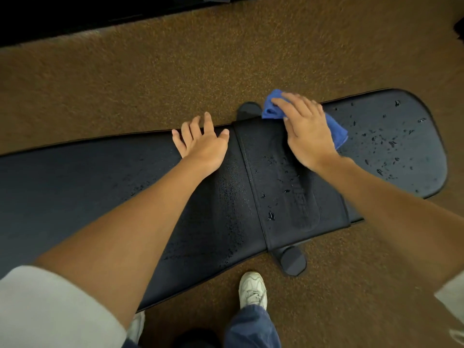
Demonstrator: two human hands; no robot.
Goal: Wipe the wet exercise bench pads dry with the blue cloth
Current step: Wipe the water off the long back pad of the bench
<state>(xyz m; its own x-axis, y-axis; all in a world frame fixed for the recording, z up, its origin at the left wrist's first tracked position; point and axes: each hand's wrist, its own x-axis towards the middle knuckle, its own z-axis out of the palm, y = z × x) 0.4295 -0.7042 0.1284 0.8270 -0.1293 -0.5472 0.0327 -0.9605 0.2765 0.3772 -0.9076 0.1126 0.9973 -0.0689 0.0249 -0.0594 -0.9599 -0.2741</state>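
A long black exercise bench point(75, 187) lies across the view, its pads dotted with water drops. The rounded seat pad point(396, 146) at the right carries the biggest drops. A black band point(283, 197) crosses the middle of the bench and is also wet. My right hand point(305, 131) presses flat on the blue cloth point(337, 133) at the far edge of the bench, just right of the band. My left hand point(202, 141) rests flat on the long pad, fingers spread at its far edge.
Brown speckled carpet point(175, 71) surrounds the bench. Black bench feet stick out at the far side point(247, 110) and the near side point(292, 259). My white shoe point(252, 290) stands close to the near foot. A dark strip point(50, 18) runs along the top left.
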